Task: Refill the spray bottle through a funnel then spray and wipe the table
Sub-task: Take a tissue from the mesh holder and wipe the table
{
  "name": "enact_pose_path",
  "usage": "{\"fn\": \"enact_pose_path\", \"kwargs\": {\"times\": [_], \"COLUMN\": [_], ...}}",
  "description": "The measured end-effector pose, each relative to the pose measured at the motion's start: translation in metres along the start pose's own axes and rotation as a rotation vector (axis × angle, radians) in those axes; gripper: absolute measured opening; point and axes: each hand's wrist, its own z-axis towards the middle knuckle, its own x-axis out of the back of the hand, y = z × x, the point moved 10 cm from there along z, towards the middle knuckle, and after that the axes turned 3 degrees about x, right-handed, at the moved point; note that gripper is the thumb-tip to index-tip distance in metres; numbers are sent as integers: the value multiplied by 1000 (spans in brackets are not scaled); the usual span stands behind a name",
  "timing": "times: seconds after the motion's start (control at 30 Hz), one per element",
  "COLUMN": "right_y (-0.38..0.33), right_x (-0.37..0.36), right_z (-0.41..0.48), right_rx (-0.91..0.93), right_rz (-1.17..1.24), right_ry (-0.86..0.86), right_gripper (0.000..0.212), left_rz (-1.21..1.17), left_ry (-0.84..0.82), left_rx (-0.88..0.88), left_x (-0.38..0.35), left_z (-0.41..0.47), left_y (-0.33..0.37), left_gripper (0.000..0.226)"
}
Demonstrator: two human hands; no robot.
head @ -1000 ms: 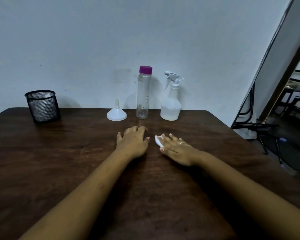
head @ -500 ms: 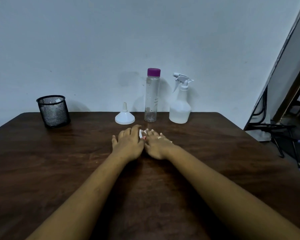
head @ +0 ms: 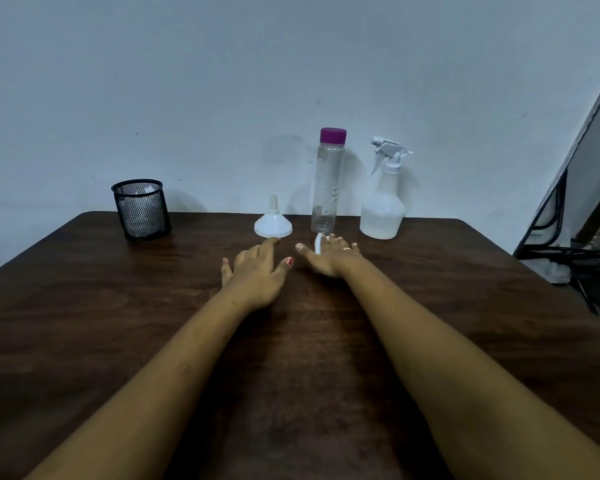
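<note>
On the dark wooden table, my right hand lies flat with straight fingers on a small white cloth. Only the cloth's edge shows, between thumb and forefinger. My left hand rests flat on the table beside it, fingertips just short of the white funnel, which stands upside down. Behind my right hand stands a clear bottle with a purple cap. The white spray bottle is to its right, capped with its trigger head, against the wall.
A black mesh cup stands at the back left of the table. The wall runs right behind the bottles. Off the table's right edge are black metal legs and cables.
My right hand slid the white cloth left until it met my left hand, then back right and farther away, close to the clear bottle. My left hand stayed flat in place.
</note>
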Motion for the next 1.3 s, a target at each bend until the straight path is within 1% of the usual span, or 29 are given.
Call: {"fn": "enact_pose_path", "kwargs": {"times": [0.13, 0.2, 0.27, 0.33, 0.43, 0.47, 0.5, 0.53, 0.6, 0.7, 0.73, 0.8, 0.87, 0.97, 1.07, 1.13, 1.2, 1.3], "right_y": [-53, -55, -38, 1, 71, 82, 82, 70, 23, -38, -45, -34, -1, 68, 118, 120, 92, 31], "right_x": [-20, -29, -30, -22, -5, -1, 1, 3, 0, -19, -25, -32, -30, -13, -2, 3, 6, -3], "right_z": [-37, -71, -99, -105, -86, -79, -73, -69, -73, -111, -127, -153, -161, -138, -103, -81, -77, -107], "right_rx": [253, 349, 391, 318, 44, -21, -44, -16, 131, 370, 427, 487, 454, 255, 53, -9, 34, 274], "right_rz": [-42, -39, -44, -45, -54, -43, -31, -35, -59, -72, -76, -71, -65, -28, -9, -8, -32, -59], "right_ry": [-57, -86, -98, -81, -39, -24, -4, 17, 27, -39, -63, -106, -127, -111, -74, -43, -27, -32], "right_gripper": [77, 74, 71, 68, 72, 74, 75, 75, 72, 69, 69, 67, 61, 57, 62, 67, 69, 66], "left_rz": [-71, -118, -123, -105, -111, -119, -130, -141, -153, -175, -179, -166, -143, -113, -84, -74, -67, -61], "left_ry": [42, 12, -19, -33, -44, -45, -45, -44, -38, -26, -23, -32, -56, -88, -84, -73, -64, -71], "left_rx": [36, 71, 76, 62, 30, 19, 8, 1, -15, -47, -54, -61, -71, -92, -105, -107, -102, -109], "left_x": [12, 12, 10, 9, 7, 6, 6, 5, 2, -2, -3, -7, -14, -23, -26, -27, -30, -39], "left_z": [-2, -4, -8, -14, -24, -28, -32, -34, -38, -41, -41, -40, -41, -43, -43, -40, -35, -23], "left_y": [-14, -21, -21, -17, -3, 1, 7, 11, 19, 29, 31, 35, 40, 48, 54, 58, 62, 70], "left_gripper": [52, 53, 54, 54, 52, 51, 51, 50, 49, 45, 44, 43, 43, 44, 45, 46, 45, 45]}}
